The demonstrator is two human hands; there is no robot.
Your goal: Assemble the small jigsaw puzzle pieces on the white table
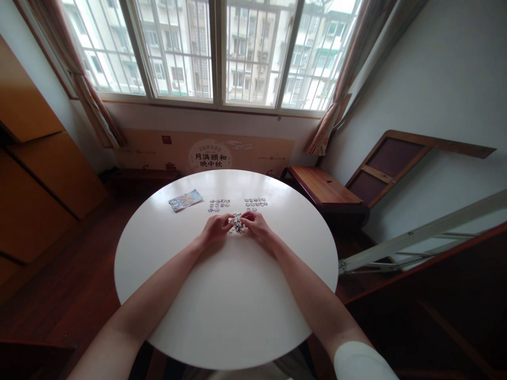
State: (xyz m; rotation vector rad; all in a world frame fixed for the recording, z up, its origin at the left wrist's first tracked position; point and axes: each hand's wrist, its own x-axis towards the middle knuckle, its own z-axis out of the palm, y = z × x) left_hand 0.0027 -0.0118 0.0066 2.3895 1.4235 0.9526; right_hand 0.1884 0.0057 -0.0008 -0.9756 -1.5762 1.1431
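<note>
On the white table (233, 306), left hand (216, 227) and right hand (255, 222) curl narrowly by puzzle pieces (238, 229), grip unclear

Whether the left hand (216, 228) or right hand (256, 223) holds any puzzle pieces (238, 228) is too small to tell.

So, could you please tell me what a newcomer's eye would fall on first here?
Probably the large round white table filling the middle of the view. Next, perhaps, the left hand and right hand, close together at a small pile of jigsaw-like pieces near the table's far side. The bright barred window across the top also stands out.
</note>
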